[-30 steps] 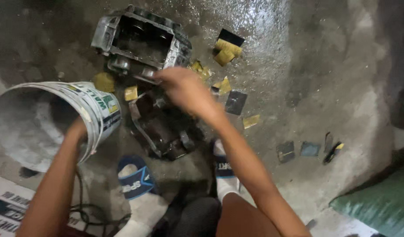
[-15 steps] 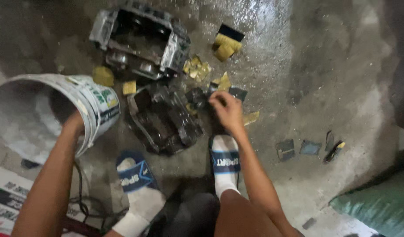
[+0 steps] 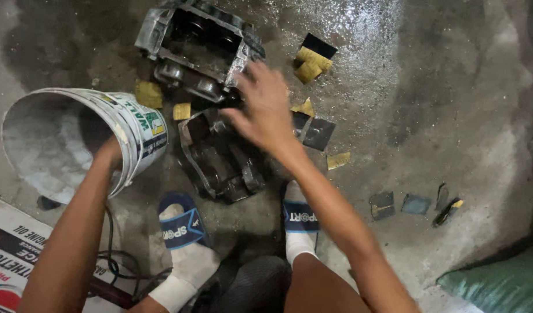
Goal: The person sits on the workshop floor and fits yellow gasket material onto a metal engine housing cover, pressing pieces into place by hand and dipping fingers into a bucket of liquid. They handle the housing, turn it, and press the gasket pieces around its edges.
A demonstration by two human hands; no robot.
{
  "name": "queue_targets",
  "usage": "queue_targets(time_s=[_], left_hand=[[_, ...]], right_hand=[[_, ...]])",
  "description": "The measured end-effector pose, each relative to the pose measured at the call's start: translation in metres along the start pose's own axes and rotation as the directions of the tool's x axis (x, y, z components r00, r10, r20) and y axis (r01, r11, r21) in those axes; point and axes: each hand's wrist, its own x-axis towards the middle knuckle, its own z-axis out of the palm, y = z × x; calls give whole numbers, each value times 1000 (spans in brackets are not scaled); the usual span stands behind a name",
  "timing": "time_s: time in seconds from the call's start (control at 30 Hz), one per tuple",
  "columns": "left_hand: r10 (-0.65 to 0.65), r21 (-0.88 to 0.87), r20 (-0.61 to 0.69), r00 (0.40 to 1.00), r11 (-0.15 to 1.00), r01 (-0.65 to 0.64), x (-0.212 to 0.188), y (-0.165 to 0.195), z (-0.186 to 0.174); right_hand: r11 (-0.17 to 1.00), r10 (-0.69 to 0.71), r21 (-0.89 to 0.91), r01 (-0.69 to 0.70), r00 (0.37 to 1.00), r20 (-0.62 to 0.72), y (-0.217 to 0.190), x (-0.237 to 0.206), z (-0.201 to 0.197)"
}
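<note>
Greasy dark metal housing (image 3: 220, 156) w/ open cavity under right hand (image 3: 266, 110), fingers spread, grasping nothing.

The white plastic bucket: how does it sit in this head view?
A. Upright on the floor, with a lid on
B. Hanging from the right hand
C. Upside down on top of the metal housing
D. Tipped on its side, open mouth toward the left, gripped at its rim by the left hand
D: the white plastic bucket lies tipped with its mouth open leftward, the left hand at its rim, while the right hand hovers over the dark metal parts.
</note>
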Motion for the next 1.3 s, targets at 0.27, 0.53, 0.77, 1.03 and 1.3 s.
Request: queue_targets(time_s=[0.27, 0.53, 0.77, 1.03, 1.3], left_hand=[[-107, -244, -24, 994, 965, 98, -11, 24, 10], [350, 264, -55, 935, 908, -324, -5, 23, 5], [217, 354, -82, 973, 919, -175, 4, 16, 6], [128, 161, -56, 990, 980, -118, -6, 27, 8], [80, 117, -21, 997, 990, -77, -3, 17, 9]], right_hand=[[924, 18, -373, 84, 965, 261, -37, 84, 90], [955, -77, -232, 184, 911, 405, -18, 104, 57], [927, -162, -200, 317, 820, 550, 15, 151, 7], [990, -84, 3, 140, 579, 811, 34, 214, -13], [948, -100, -158, 278, 727, 679, 39, 192, 2]])
